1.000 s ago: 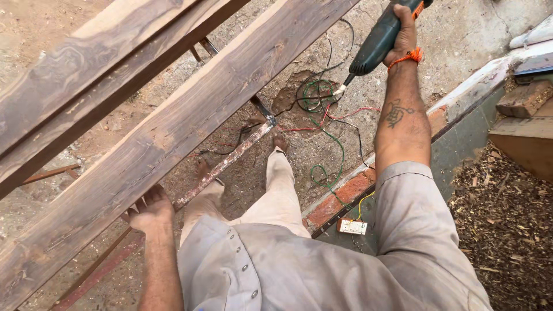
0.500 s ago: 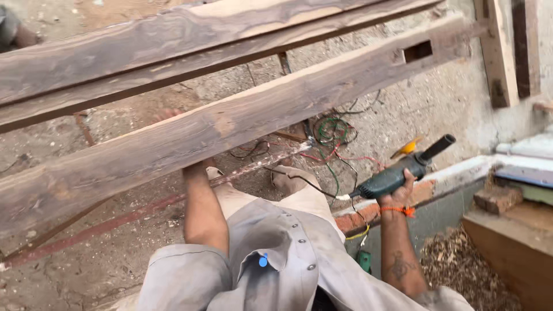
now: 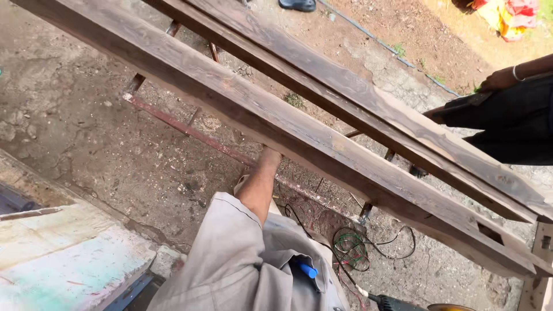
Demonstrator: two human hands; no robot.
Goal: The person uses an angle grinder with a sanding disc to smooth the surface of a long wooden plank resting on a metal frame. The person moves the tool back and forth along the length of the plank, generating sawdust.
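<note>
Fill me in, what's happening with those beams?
The person's left arm reaches up under the nearer of two long weathered wooden beams; the hand itself is hidden behind it. The right hand is out of view. A power drill and tangled wires show at the bottom edge. A second person's hand rests near the farther beam.

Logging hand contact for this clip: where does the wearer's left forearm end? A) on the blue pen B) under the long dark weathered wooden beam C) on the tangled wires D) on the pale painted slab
B: the left forearm runs up and vanishes beneath the long dark weathered wooden beam.
</note>
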